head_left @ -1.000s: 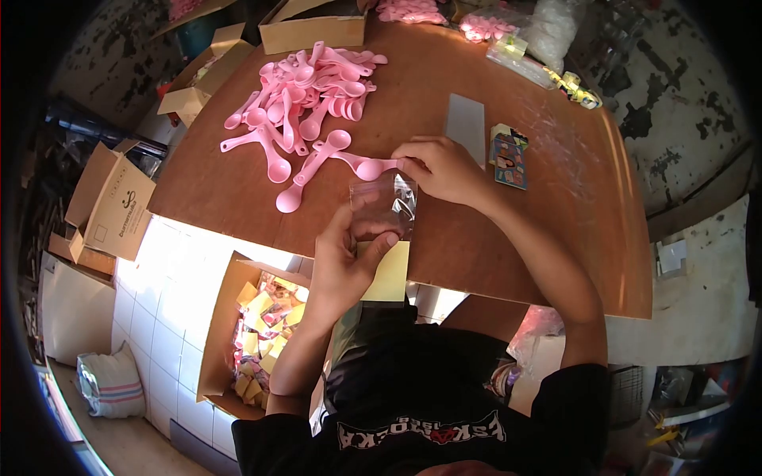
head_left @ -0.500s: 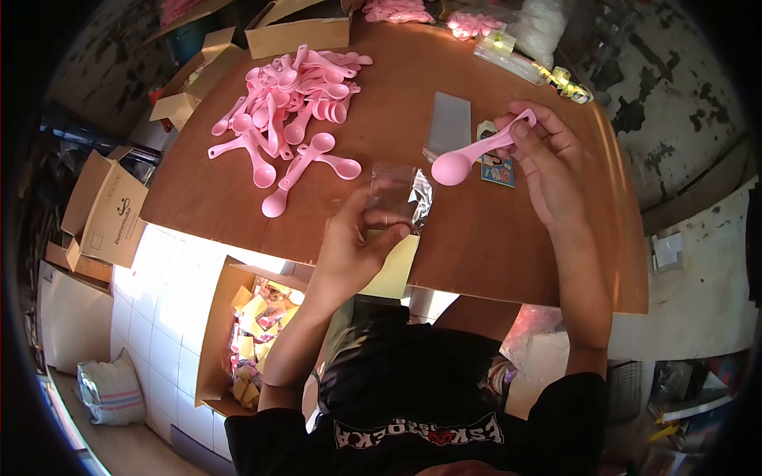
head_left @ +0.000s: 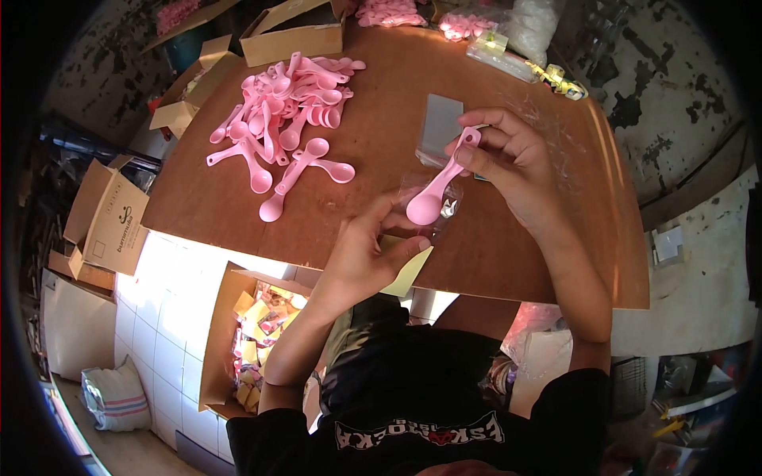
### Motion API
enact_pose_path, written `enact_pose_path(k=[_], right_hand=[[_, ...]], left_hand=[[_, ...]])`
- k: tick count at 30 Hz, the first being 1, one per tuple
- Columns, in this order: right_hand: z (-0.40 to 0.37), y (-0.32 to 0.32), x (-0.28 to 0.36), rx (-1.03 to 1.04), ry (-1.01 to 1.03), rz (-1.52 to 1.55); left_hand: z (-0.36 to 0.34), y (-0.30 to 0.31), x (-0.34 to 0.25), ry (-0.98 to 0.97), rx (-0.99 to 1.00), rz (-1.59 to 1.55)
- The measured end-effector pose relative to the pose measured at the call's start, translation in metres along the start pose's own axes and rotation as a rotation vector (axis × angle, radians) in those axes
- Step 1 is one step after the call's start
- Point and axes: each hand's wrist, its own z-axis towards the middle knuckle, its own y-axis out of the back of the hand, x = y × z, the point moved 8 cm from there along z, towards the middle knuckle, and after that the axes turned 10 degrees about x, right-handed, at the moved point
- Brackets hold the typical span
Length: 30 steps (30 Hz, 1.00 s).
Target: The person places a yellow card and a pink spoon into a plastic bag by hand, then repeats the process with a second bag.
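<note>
My right hand [head_left: 512, 163] pinches a pink plastic spoon [head_left: 426, 205] by the end of its handle, where there is a hole. The spoon's bowl points down and overlaps the mouth of a small clear plastic bag [head_left: 452, 193]. Thumb and fingers of my left hand [head_left: 361, 250] grip that bag, with a pale yellow card [head_left: 410, 271] at its lower end. Beyond my right hand lies a stack of flat clear bags [head_left: 442, 119]. To the left is a heap of pink spoons [head_left: 278, 103], with a few lying loose in front of it.
The brown table [head_left: 524, 262] ends just in front of my body. Below its edge stands a carton [head_left: 218, 341] full of packed pieces with yellow cards. Another open box [head_left: 294, 36] sits at the back, near bags of pink items [head_left: 389, 12]. Yellow-black tape [head_left: 559, 78] lies back right.
My right hand has moved left and down, bringing the spoon's bowl from beside the bag to its mouth. The spoon has turned steeper. My left hand still grips the bag.
</note>
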Motion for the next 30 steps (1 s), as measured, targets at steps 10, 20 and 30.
enact_pose_path(k=[10, 20, 30], right_hand=[[-0.014, -0.022, 0.01, -0.042, 0.204, -0.329], [-0.036, -0.052, 0.046, 0.011, 0.446, -0.981], [-0.041, -0.068, 0.043, 0.131, 0.436, -1.129]], left_hand=[[0.003, 0.007, -0.002, -0.138, -0.159, -0.08], [-0.011, -0.004, -0.045, -0.067, -0.063, 0.444], [-0.009, -0.012, -0.047, -0.081, 0.155, 0.877]])
